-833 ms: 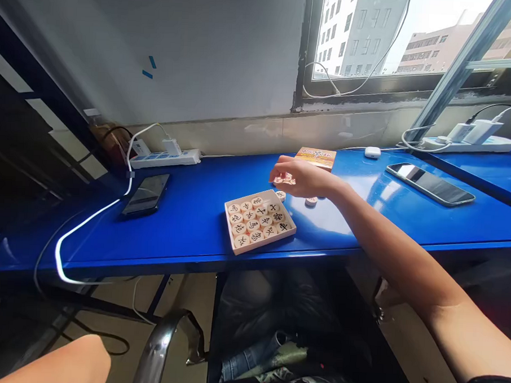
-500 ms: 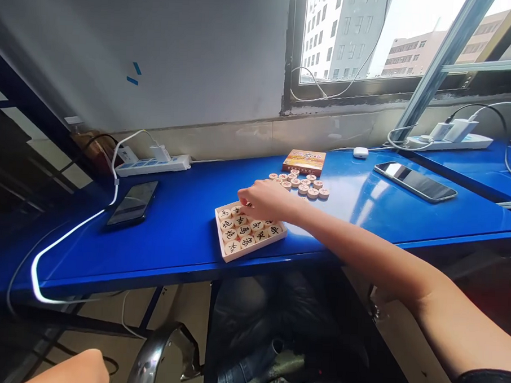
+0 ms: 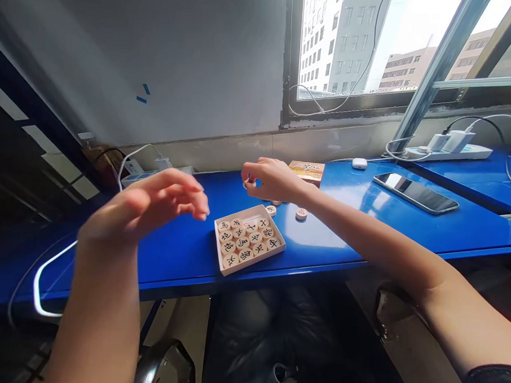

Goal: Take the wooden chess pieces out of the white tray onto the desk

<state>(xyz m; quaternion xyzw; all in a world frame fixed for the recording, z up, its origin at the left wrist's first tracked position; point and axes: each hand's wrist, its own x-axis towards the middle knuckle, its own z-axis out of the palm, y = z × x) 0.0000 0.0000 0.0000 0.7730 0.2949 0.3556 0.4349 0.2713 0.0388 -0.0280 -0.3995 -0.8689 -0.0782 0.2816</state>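
Head view: the right hand point(image 3: 269, 179) covers most of the loose xiangqi pieces on the blue table point(image 3: 356, 218), so only two pieces at about 5 o'clock of the hand show clearly, one point(image 3: 271, 210) right by the tray and one point(image 3: 301, 213) further right. The printed box lid point(image 3: 307, 170) is half hidden behind the knuckles. The power strip and dark phone on the left are blocked by the left hand point(image 3: 153, 204).

Right hand hovers above the tray's far edge, arm stretched in from 4 o'clock, thumb and fingertips pinched on a single xiangqi piece point(image 3: 250, 183). Left hand is raised in the air at 9 o'clock of the wooden tray point(image 3: 249, 240), fingers spread loose, gripping nothing.

Compared to half a second back, the right hand has lifted off the tray with a piece, and the left hand has come up from the bottom corner. Tray now shows a gap in its far row
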